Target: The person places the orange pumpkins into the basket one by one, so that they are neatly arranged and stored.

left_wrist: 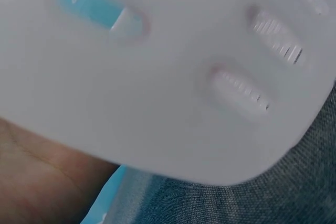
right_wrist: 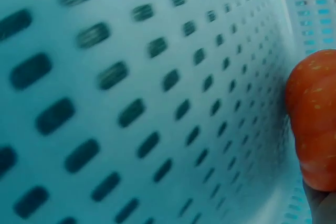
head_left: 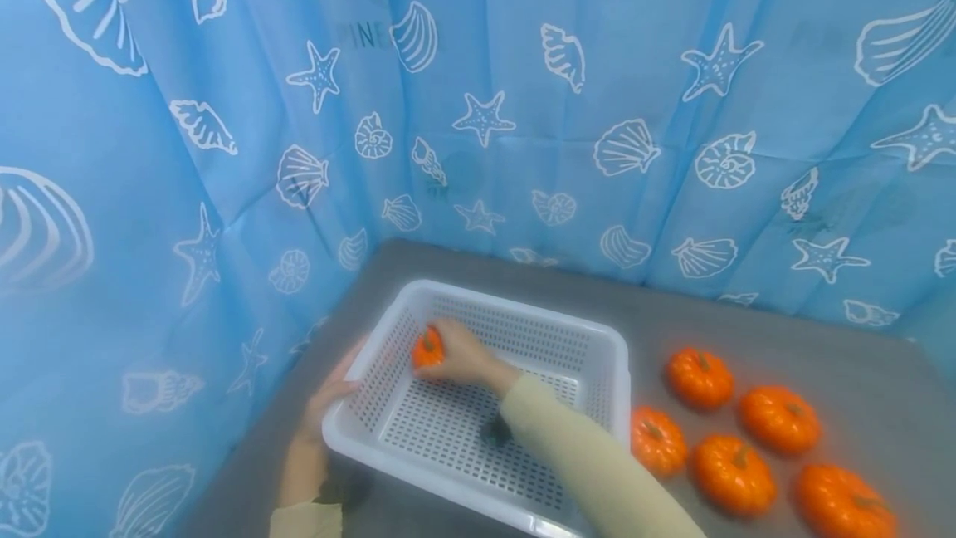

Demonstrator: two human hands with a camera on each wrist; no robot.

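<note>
A white perforated plastic basket [head_left: 478,438] stands on the grey table. Inside it, near the left wall, my right hand [head_left: 465,355] grips a small orange pumpkin [head_left: 427,349] with its stem facing up. The right wrist view shows this pumpkin [right_wrist: 315,119] at the right edge, close to the slotted basket wall [right_wrist: 173,103]. My left hand [head_left: 329,397] holds the basket's left side, thumb at the rim and fingers along the outside. In the left wrist view, part of that hand [left_wrist: 47,177] lies against the white basket wall [left_wrist: 131,103].
Several more orange pumpkins lie on the table [head_left: 597,289] right of the basket, among them one near its wall [head_left: 657,442] and one farther back [head_left: 699,379]. A blue curtain [head_left: 515,173] with white shell prints hangs behind and to the left.
</note>
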